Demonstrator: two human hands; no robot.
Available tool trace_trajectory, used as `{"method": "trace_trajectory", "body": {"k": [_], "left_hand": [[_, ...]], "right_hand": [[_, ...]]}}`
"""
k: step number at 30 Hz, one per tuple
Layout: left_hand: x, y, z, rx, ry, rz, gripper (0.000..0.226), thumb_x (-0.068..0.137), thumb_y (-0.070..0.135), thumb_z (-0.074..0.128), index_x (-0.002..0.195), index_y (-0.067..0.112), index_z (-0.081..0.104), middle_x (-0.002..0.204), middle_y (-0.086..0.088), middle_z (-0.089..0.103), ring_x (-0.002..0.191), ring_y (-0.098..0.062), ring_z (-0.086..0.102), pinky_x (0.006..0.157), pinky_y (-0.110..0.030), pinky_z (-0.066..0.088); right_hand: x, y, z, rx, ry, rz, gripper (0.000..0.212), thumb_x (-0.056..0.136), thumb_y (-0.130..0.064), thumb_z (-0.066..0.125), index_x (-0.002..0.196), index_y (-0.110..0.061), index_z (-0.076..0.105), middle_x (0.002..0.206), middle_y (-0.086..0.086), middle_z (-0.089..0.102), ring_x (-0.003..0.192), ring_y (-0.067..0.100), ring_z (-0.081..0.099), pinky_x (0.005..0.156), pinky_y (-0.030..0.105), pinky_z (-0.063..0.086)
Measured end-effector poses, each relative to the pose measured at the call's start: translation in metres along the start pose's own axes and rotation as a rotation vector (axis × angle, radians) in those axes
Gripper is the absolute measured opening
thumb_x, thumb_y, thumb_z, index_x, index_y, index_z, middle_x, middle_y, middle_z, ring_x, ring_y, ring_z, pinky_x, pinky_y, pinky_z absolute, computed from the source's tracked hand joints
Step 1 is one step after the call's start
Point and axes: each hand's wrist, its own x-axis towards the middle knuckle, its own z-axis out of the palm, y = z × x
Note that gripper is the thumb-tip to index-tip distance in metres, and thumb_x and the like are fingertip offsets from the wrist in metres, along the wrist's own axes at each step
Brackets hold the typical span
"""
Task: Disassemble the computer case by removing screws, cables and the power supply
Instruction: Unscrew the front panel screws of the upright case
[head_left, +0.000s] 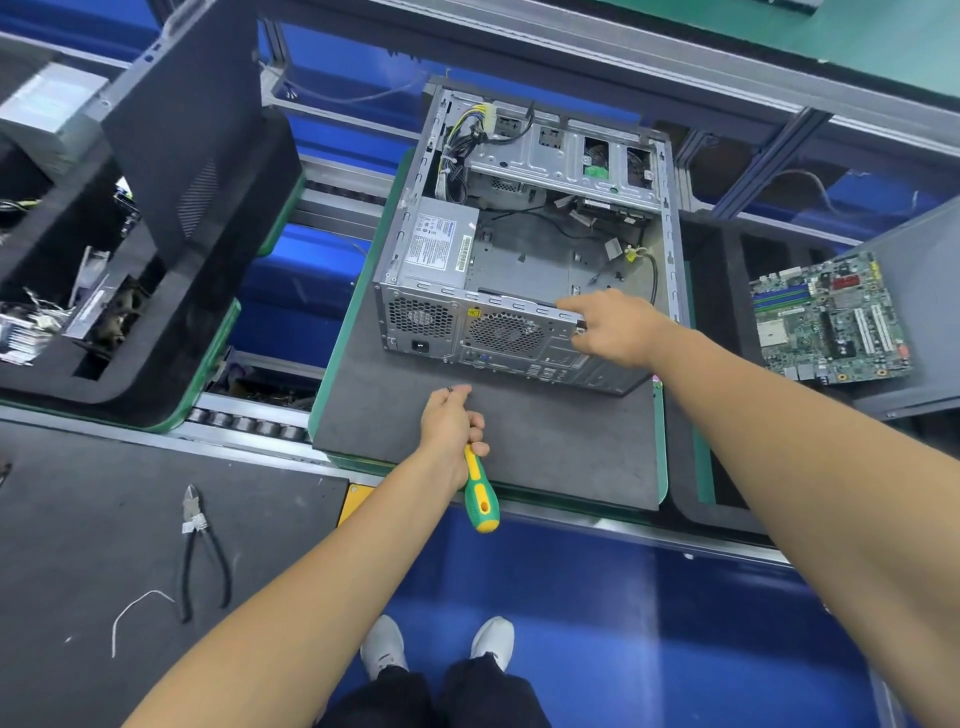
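Observation:
An open grey computer case (524, 260) lies on its side on a dark foam mat (519, 447), its rear panel facing me. The power supply (439, 244) sits in the near left corner, with a bundle of cables (462, 140) at the far left. My left hand (452, 421) grips a green and yellow screwdriver (480, 493) with the handle pointing toward me, and pinches a small dark screw (450, 388) at its fingertips, just above the mat. My right hand (608, 327) grips the top edge of the rear panel at its right end.
A loose motherboard (828, 317) lies on a grey tray to the right. Side cutters (200, 551) and a white cable tie (132, 613) rest on the dark bench at lower left. A black side panel (187, 124) leans over bins of parts on the left.

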Motion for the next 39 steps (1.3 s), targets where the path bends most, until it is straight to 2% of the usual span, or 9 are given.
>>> {"method": "trace_trajectory", "body": {"k": [7, 10, 17, 21, 24, 27, 30, 34, 39], "left_hand": [[-0.002, 0.002, -0.001, -0.017, -0.029, -0.076, 0.042, 0.109, 0.039, 0.041, 0.105, 0.009, 0.07, 0.054, 0.003, 0.035, 0.043, -0.007, 0.025, 0.035, -0.019, 0.024], [-0.002, 0.002, -0.002, 0.023, -0.046, -0.086, 0.052, 0.11, 0.045, 0.036, 0.106, 0.01, 0.073, 0.056, 0.004, 0.031, 0.043, -0.007, 0.022, 0.036, -0.02, 0.024], [-0.004, -0.002, -0.005, 0.037, -0.106, -0.025, 0.044, 0.108, 0.048, 0.041, 0.112, 0.015, 0.068, 0.057, 0.003, 0.035, 0.042, -0.007, 0.026, 0.035, -0.021, 0.026], [-0.013, -0.01, 0.001, 0.076, -0.147, 0.03, 0.019, 0.11, 0.027, 0.046, 0.102, 0.012, 0.04, 0.069, -0.004, 0.045, 0.047, -0.01, 0.037, 0.035, -0.022, 0.032], [-0.013, -0.01, 0.002, 0.094, -0.152, 0.048, 0.011, 0.106, 0.006, 0.045, 0.099, 0.011, 0.039, 0.081, -0.008, 0.043, 0.058, -0.013, 0.041, 0.04, -0.024, 0.042], [-0.014, -0.003, 0.001, 0.041, -0.189, 0.122, 0.006, 0.107, 0.014, 0.05, 0.104, 0.01, 0.047, 0.077, -0.006, 0.046, 0.059, -0.012, 0.046, 0.047, -0.027, 0.049], [-0.013, 0.005, -0.004, 0.084, -0.2, 0.238, 0.015, 0.107, 0.033, 0.055, 0.113, 0.021, 0.061, 0.065, -0.003, 0.057, 0.05, -0.013, 0.051, 0.049, -0.029, 0.051], [-0.003, 0.01, -0.005, 0.254, -0.125, 0.398, 0.016, 0.109, 0.035, 0.045, 0.117, 0.026, 0.055, 0.056, -0.004, 0.055, 0.042, -0.012, 0.037, 0.04, -0.023, 0.036], [0.001, 0.014, -0.004, 0.325, -0.131, 0.389, 0.02, 0.109, 0.044, 0.042, 0.113, 0.029, 0.055, 0.057, -0.004, 0.052, 0.041, -0.01, 0.038, 0.038, -0.022, 0.035]], "right_hand": [[0.001, 0.002, 0.001, -0.002, -0.007, -0.005, 0.061, 0.091, -0.027, 0.058, 0.15, -0.033, 0.044, 0.076, -0.002, 0.065, 0.08, 0.023, 0.059, 0.054, 0.024, 0.029], [0.001, 0.002, 0.001, -0.005, -0.008, -0.005, 0.058, 0.09, -0.027, 0.059, 0.147, -0.033, 0.046, 0.073, -0.003, 0.063, 0.073, 0.014, 0.057, 0.053, 0.025, 0.029], [0.002, 0.004, 0.002, -0.01, 0.006, -0.001, 0.063, 0.091, -0.028, 0.058, 0.152, -0.033, 0.042, 0.093, 0.006, 0.071, 0.089, 0.024, 0.058, 0.065, 0.033, 0.037], [0.003, 0.005, 0.002, -0.014, 0.0, 0.001, 0.063, 0.092, -0.028, 0.059, 0.152, -0.034, 0.041, 0.098, 0.006, 0.072, 0.089, 0.023, 0.056, 0.066, 0.034, 0.037], [0.004, 0.005, 0.003, -0.019, 0.0, 0.0, 0.063, 0.092, -0.029, 0.058, 0.152, -0.034, 0.041, 0.103, 0.007, 0.072, 0.093, 0.024, 0.057, 0.069, 0.034, 0.038], [0.004, 0.006, 0.003, -0.008, 0.005, -0.005, 0.063, 0.091, -0.029, 0.059, 0.152, -0.034, 0.042, 0.101, 0.007, 0.072, 0.097, 0.026, 0.061, 0.069, 0.035, 0.039], [0.004, 0.006, 0.004, 0.001, 0.002, -0.012, 0.063, 0.09, -0.028, 0.059, 0.151, -0.034, 0.042, 0.091, 0.003, 0.071, 0.094, 0.026, 0.061, 0.063, 0.031, 0.036], [0.003, 0.004, 0.003, -0.002, -0.001, -0.007, 0.063, 0.091, -0.028, 0.059, 0.151, -0.034, 0.042, 0.081, -0.002, 0.068, 0.087, 0.024, 0.058, 0.057, 0.027, 0.031], [0.0, 0.001, -0.001, 0.003, -0.005, -0.01, 0.061, 0.091, -0.026, 0.059, 0.15, -0.032, 0.045, 0.074, -0.006, 0.062, 0.075, 0.017, 0.057, 0.055, 0.026, 0.032]]}}
